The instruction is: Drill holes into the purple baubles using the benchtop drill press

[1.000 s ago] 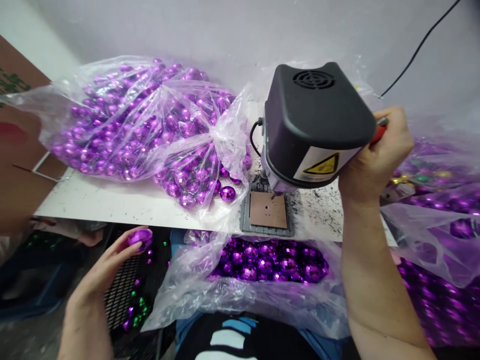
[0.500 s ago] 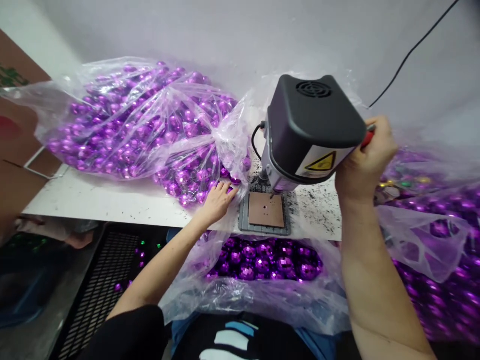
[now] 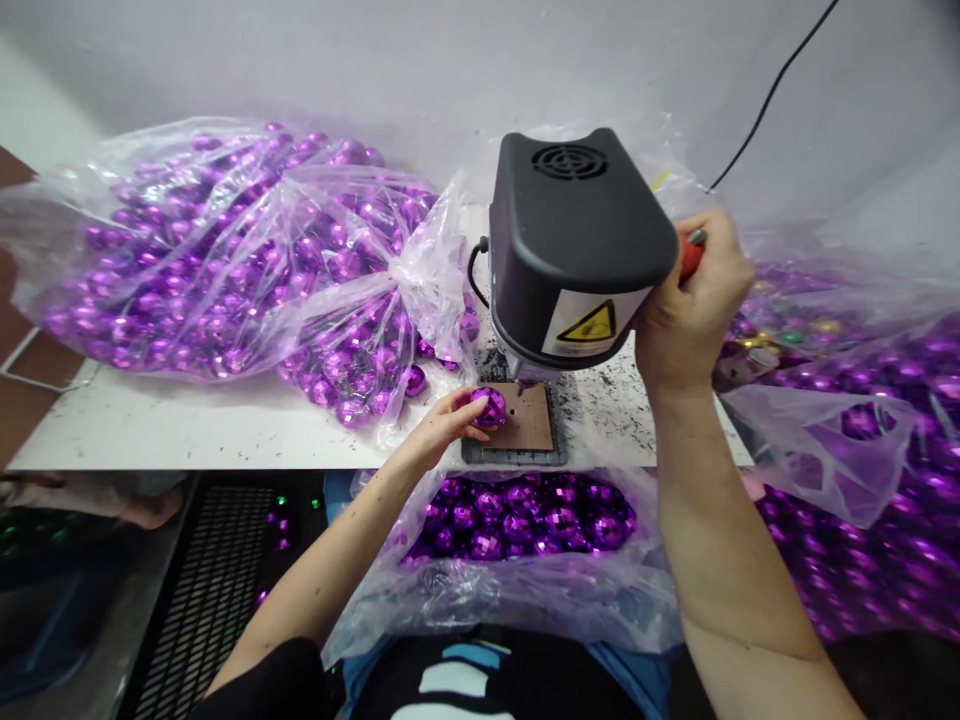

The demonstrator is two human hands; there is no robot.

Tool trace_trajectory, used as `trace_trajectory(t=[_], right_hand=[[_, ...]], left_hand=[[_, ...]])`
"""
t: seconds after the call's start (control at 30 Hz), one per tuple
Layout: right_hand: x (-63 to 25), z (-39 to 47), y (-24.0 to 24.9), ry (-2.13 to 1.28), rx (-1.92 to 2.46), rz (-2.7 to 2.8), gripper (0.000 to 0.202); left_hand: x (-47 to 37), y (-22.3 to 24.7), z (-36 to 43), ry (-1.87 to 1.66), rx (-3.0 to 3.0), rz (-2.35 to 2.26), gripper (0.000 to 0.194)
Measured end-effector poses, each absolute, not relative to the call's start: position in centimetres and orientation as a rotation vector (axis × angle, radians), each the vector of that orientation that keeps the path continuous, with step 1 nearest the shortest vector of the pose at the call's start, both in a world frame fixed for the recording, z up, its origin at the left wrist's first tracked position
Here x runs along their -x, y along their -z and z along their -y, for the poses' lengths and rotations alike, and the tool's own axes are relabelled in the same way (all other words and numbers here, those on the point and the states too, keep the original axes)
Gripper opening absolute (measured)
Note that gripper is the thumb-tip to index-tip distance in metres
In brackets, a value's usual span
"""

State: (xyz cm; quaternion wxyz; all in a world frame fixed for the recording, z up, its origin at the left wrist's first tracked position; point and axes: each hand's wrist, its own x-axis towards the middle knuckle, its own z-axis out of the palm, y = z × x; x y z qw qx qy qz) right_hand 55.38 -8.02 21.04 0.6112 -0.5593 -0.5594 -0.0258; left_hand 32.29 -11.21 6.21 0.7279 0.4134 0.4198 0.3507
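Note:
My left hand is closed around a shiny purple faceted ball, held at the left part of a square brown board with a small dark hole in it. The board lies on the grey base of a black bench drill. Its head hangs over the board, with the bit just behind and above the hole and apart from the ball. My right hand is wrapped around the red handle on the drill's right side; the machine hides some of its fingers.
A clear plastic bag of purple balls lies on the white table at left. An open bag with more balls hangs below the table edge before me. More bagged balls lie at right. Dark shavings litter the tabletop.
My left hand has come away from the bag at left with a purple ball and moved over the board. My right hand stays on the handle. The view has shifted slightly right.

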Motion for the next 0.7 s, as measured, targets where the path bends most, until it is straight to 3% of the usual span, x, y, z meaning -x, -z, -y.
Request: trace_trajectory(t=[0.17,0.37,0.7], right_hand=[[-55.4,8.1,-21.0,0.059,1.262,1.297,0.048],[-55.3,8.1,-21.0,0.064,1.282,1.278,0.05],[-55.8,7.8,-20.2,0.078,1.306,1.315,0.047]], left_hand=[[-33.7,-5.0,10.4,-0.824,-1.135,-1.118,0.053],[-35.2,-4.4,11.1,-0.908,-1.676,-1.29,0.036],[-37.3,-2.8,12.0,-1.02,-2.024,-1.252,0.044]])
